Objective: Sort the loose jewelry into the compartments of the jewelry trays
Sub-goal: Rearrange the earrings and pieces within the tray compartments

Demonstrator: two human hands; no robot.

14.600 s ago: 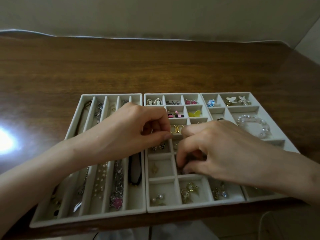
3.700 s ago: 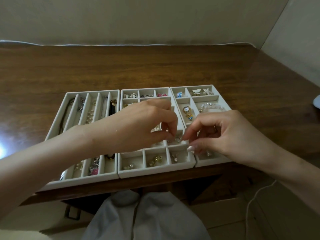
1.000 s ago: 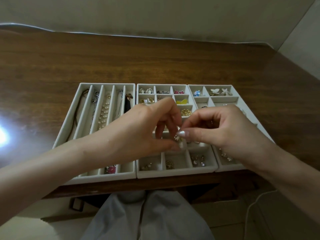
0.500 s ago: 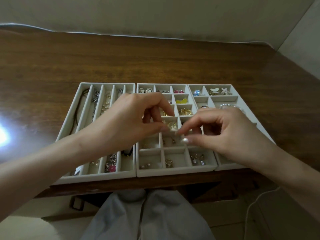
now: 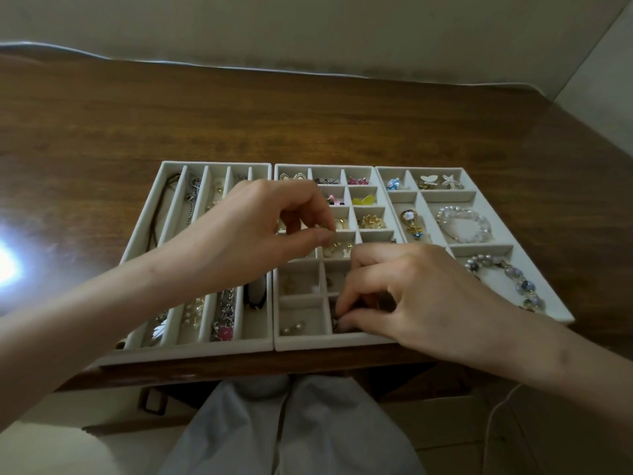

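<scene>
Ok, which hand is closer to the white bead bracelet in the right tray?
Right. The right hand is over the front of the middle tray, just near-left of the bracelet; the left hand is farther off to its left.

Home: jewelry trays [image 5: 308,342] on wooden table [image 5: 308,114]

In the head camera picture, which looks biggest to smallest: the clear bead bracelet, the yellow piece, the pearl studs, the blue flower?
1. clear bead bracelet
2. yellow piece
3. pearl studs and blue flower: look alike; the studs lie nearer the camera, so I won't rank them.
</scene>
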